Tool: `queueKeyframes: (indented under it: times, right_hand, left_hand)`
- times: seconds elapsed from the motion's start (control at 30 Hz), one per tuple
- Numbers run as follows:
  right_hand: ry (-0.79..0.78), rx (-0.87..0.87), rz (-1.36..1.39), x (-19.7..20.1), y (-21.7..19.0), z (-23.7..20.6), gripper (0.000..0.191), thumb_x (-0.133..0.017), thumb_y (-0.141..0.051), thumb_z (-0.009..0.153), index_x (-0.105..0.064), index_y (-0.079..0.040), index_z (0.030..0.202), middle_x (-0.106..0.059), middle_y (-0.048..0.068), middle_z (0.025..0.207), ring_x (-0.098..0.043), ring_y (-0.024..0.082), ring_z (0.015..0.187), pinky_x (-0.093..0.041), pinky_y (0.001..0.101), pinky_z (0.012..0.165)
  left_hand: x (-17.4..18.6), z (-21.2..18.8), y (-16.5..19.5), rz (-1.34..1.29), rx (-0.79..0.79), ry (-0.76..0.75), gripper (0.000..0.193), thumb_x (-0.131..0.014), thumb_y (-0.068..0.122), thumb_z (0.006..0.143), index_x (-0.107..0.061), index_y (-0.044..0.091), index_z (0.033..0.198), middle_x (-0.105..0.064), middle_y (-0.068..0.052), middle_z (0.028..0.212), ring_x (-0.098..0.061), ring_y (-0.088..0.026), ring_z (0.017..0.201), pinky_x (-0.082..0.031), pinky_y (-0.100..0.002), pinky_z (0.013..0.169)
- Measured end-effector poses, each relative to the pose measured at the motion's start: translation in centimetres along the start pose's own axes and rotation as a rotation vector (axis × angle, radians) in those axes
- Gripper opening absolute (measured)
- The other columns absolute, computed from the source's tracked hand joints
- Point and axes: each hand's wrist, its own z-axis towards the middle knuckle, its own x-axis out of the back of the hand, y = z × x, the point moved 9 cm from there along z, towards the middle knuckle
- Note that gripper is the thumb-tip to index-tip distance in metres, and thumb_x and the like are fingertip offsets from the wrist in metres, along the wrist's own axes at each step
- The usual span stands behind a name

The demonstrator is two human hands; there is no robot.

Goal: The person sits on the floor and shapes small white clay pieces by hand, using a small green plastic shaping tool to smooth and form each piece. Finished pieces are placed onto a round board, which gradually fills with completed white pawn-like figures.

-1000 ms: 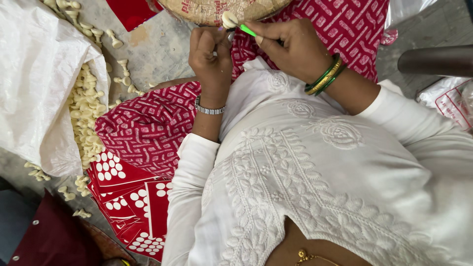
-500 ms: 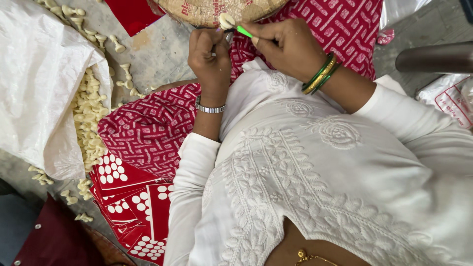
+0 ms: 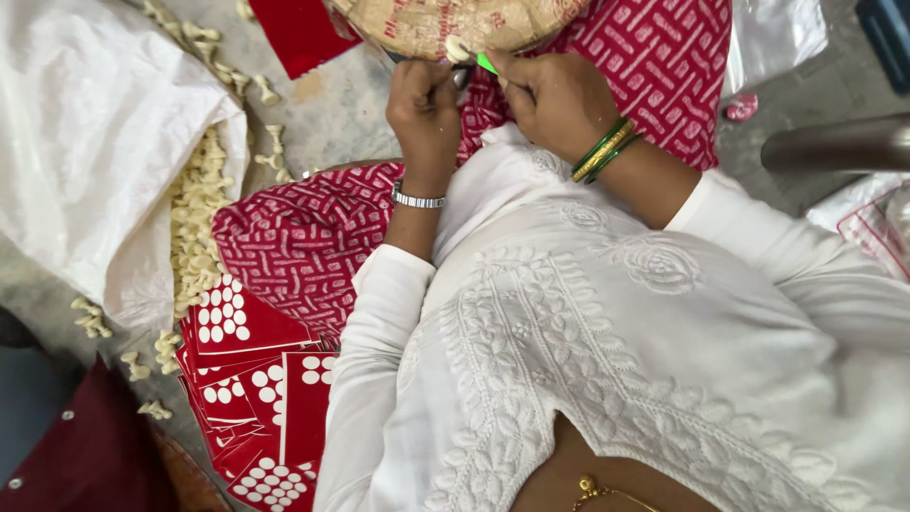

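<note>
My left hand point(image 3: 427, 109) is curled shut near the rim of a round woven tray point(image 3: 455, 24) on my lap; what its fingers pinch is hidden. My right hand point(image 3: 555, 95) grips a thin green tool point(image 3: 486, 64), whose tip meets a small cream-coloured piece point(image 3: 458, 49) at the tray's edge. A silver bracelet sits on my left wrist, green bangles on my right. White embroidered sleeves and red patterned cloth point(image 3: 303, 237) cover my arms and lap.
A white sack point(image 3: 95, 142) lies at the left with cream pieces point(image 3: 194, 218) spilling out onto the grey floor. Red cards with white dots point(image 3: 251, 379) are stacked at the lower left. A dark pipe point(image 3: 834, 142) and plastic bags point(image 3: 872, 228) are at the right.
Both hands stay together at the tray's rim, shifting slightly. The view has moved a little, so the hands sit higher in the frame.
</note>
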Motion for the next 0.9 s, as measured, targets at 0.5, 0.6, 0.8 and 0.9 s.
queueKeyframes:
  times: [0.5, 0.6, 0.8, 0.9]
  right_hand:
    - [0.060, -0.138, 0.568, 0.7, 8.5, 2.1, 0.028, -0.059, 0.000, 0.109, -0.069, -0.001, 0.136, -0.067, -0.003, 0.086, -0.057, 0.004, 0.064, -0.049, 0.0213, 0.059]
    - [0.116, -0.057, 0.664, 0.7, 9.2, 3.2, 0.021, -0.059, -0.003, 0.115, -0.074, 0.003, 0.129, -0.068, 0.000, 0.084, -0.059, 0.006, 0.069, -0.050, 0.0231, 0.064]
    - [0.091, -0.047, 0.809, -1.4, 9.4, 6.4, 0.021, -0.063, -0.010, 0.118, -0.073, 0.003, 0.105, -0.070, 0.004, 0.083, -0.062, 0.009, 0.068, -0.050, 0.0244, 0.063]
    - [0.053, -0.278, 0.844, -1.4, 11.6, 5.6, 0.027, -0.061, -0.017, 0.113, -0.068, -0.003, 0.091, -0.068, 0.002, 0.073, -0.050, 0.008, 0.048, -0.035, 0.0237, 0.042]
  left_hand:
    - [0.5, 0.7, -4.6, -0.101, 0.252, -0.021, 0.015, -0.074, -0.009, 0.088, -0.068, 0.001, 0.098, -0.067, -0.006, 0.085, -0.060, -0.011, 0.070, -0.051, -0.026, 0.058]
    - [2.1, 3.6, -4.2, -0.004, 0.156, 0.015, 0.015, -0.079, 0.002, 0.088, -0.069, 0.000, 0.099, -0.068, -0.007, 0.081, -0.063, -0.011, 0.068, -0.052, -0.027, 0.059]
    - [-0.1, 9.4, -8.0, 0.379, 0.044, 0.084, 0.026, -0.083, 0.020, 0.080, -0.067, -0.001, 0.076, -0.066, -0.016, 0.065, -0.064, -0.023, 0.053, -0.049, -0.034, 0.051]
    - [-2.1, 9.2, -10.5, 0.358, 0.085, 0.066, 0.026, -0.080, 0.020, 0.081, -0.066, -0.001, 0.073, -0.063, -0.015, 0.059, -0.063, -0.027, 0.047, -0.047, -0.036, 0.047]
